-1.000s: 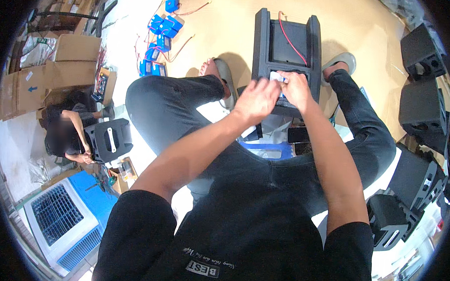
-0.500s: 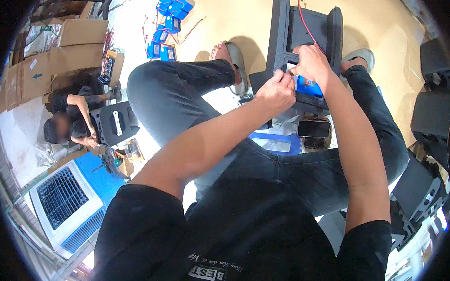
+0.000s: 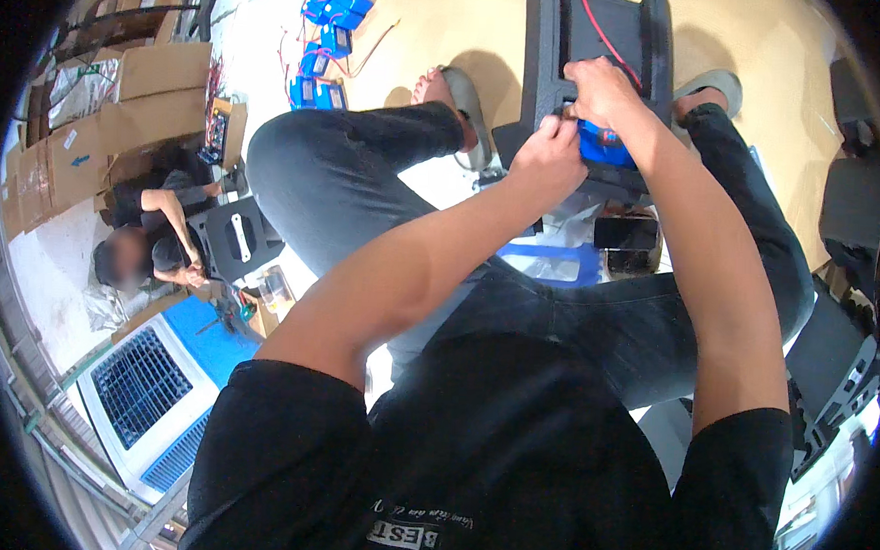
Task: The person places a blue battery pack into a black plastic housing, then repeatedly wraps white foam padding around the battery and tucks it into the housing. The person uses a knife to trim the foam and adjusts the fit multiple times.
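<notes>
A black box-like housing (image 3: 545,56) stands between my feet, its open side up. In its near compartment sits a blue battery pack (image 3: 600,147), partly covered by my hands. My left hand (image 3: 549,160) is closed, its fingertips pinched at the compartment's left edge; what they hold is hidden. Just above it, my right hand (image 3: 603,92) is bent over the crossbar, thumb close to the left fingertips. Its fingers are curled in, and what they grip cannot be made out. A red wire (image 3: 600,27) runs along the housing's upper recess toward the right hand.
Several blue battery packs (image 3: 336,41) with wires lie on the cardboard at upper left. A phone (image 3: 626,233) and a blue frame-shaped piece (image 3: 581,265) are near my lap. Black housings (image 3: 854,207) line the right. Another person (image 3: 161,207) works at left, near an air cooler (image 3: 145,386).
The view has shifted slightly, so the housing sits a little higher. My hands remain at the compartment; the white bit seen between them earlier no longer shows.
</notes>
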Available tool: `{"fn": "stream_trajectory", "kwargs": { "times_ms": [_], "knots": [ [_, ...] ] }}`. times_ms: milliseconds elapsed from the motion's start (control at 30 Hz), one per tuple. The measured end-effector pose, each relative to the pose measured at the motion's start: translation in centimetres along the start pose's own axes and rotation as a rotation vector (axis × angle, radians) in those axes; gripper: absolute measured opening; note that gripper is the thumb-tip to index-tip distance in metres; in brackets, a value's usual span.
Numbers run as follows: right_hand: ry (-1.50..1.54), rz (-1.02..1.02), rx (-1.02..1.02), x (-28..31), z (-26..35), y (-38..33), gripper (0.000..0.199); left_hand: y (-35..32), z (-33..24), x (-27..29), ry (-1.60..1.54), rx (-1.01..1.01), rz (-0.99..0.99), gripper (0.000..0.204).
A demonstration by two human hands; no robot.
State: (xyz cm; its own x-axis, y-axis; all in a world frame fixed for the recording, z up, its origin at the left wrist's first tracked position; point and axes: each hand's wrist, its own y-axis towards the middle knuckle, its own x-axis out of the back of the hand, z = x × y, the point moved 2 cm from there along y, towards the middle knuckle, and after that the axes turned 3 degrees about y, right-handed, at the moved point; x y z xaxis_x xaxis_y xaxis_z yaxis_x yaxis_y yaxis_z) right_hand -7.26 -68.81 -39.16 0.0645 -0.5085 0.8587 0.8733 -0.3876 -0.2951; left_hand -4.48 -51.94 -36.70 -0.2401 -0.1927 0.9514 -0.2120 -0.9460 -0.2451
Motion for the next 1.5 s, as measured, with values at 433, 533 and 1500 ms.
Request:
{"fn": "stream_trajectory", "kwargs": {
  "times_ms": [433,533,1500],
  "knots": [
    [0.027,0.083,-0.063,-0.1,-0.8,0.5,0.051,-0.7,1.3,-1.3,0.002,-0.078,-0.144,0.021],
    [0.02,0.039,-0.04,0.0,-0.4,0.3,0.045,-0.5,1.5,-1.1,-0.028,-0.085,-0.168,0.02],
    [0.308,0.399,-0.27,-1.2,2.1,-5.1,0.072,0.2,3.9,-1.4,-0.489,0.338,-0.075,0.123]
  ]
}}
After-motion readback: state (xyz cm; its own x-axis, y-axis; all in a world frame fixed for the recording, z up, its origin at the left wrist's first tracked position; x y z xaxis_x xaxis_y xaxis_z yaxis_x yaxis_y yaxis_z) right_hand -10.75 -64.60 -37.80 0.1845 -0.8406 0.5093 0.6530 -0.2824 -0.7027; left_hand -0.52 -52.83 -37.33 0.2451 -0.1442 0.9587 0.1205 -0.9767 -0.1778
